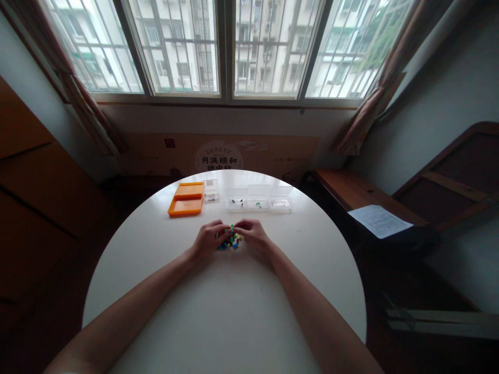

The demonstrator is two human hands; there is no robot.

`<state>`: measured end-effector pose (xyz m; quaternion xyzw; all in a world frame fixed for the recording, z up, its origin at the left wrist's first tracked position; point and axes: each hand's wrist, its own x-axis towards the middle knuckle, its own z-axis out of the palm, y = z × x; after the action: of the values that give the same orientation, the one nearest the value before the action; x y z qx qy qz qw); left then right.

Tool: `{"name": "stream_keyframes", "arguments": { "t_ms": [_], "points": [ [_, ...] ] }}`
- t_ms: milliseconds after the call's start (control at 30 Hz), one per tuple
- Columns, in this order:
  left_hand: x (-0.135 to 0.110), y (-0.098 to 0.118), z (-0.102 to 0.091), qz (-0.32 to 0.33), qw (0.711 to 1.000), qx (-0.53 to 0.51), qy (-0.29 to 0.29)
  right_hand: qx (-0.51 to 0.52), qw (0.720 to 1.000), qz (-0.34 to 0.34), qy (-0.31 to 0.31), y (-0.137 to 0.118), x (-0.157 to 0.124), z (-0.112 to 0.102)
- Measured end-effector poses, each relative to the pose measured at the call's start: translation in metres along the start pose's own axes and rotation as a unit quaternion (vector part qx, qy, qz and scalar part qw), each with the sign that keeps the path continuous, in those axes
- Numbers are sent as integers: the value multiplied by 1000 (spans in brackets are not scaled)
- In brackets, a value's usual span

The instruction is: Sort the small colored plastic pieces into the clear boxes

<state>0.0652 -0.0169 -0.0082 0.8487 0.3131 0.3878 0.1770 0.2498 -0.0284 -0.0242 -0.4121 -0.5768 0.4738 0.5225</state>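
A small heap of colourful pieces (pixel 230 243), green, blue, yellow and dark, lies on the white round table (pixel 234 311); they look like tiny building bricks. My left hand (pixel 209 239) is at the heap's left side, its fingers curled together over the pieces. From the right, my right hand (pixel 252 231) reaches in with thumb and fingers pinched. A small green piece (pixel 232 227) shows between the fingertips of both hands. Which hand grips it, and what else the fingers hold, is too small to make out.
Beyond my hands stand an orange tray (pixel 186 211) with two sections and a small clear box (pixel 211 197). To their right, an open clear compartment case (pixel 280 206) holds a few dark and green bits. A paper sheet (pixel 380 221) lies on a wooden bench (pixel 343 189) at right.
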Motion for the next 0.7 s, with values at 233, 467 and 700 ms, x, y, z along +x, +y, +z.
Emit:
{"name": "stream_keyframes", "arguments": {
  "t_ms": [233,467,700],
  "points": [
    [0,1,-1,6,1000,2,2,4,1000,8,-1,-2,-1,1],
    [0,2,-1,5,1000,-5,2,-4,1000,4,-6,-4,-1,0],
    [0,3,-1,3,1000,4,2,1,1000,4,-8,-3,-1,1]
  ]
}}
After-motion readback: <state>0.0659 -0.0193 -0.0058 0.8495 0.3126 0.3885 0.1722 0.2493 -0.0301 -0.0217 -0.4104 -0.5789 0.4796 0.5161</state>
